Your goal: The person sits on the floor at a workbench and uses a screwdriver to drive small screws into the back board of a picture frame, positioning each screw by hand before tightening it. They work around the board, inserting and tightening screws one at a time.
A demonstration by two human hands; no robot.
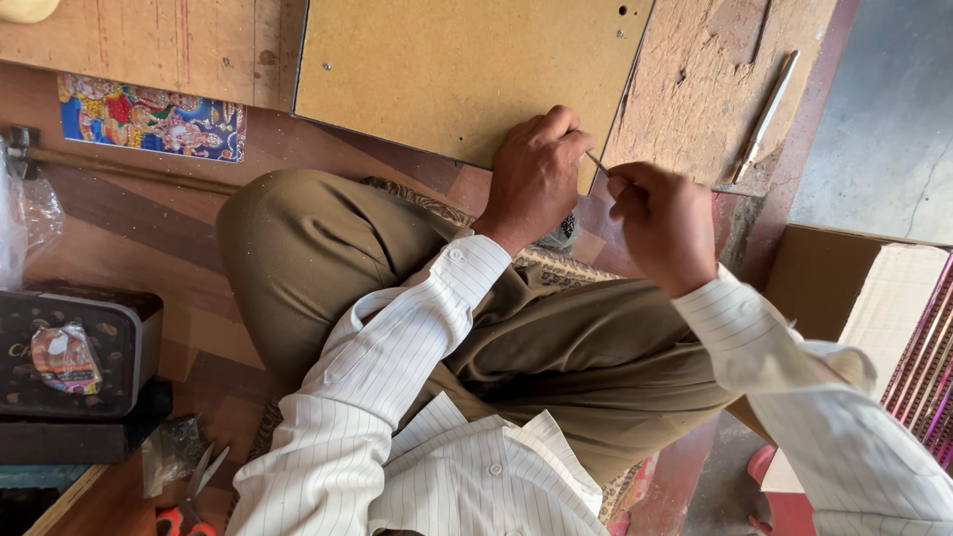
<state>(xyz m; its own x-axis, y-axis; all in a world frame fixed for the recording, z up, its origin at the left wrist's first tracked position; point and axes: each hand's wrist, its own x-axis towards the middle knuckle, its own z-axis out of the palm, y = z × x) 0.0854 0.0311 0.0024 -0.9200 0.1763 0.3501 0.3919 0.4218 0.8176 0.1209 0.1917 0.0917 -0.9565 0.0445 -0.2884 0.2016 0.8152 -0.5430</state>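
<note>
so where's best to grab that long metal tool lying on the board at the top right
Probably around mid-shaft of the metal tool, pinching across its narrow width from above. It lies flat and slanted on the rough board, apart from both hands, so its long sides are open to the fingers.

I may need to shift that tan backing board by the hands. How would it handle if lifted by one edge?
The tan board looks thin and flat, so probably light, with some flex. Its smooth face may slide easily on the floor. The left hand rests on its edge, pinning it.

Wooden floor, patched in brown tones, bearing a tan fibreboard panel, a colourful printed picture, a long wooden rod, a dark tin, orange-handled scissors and a cardboard box.
</note>
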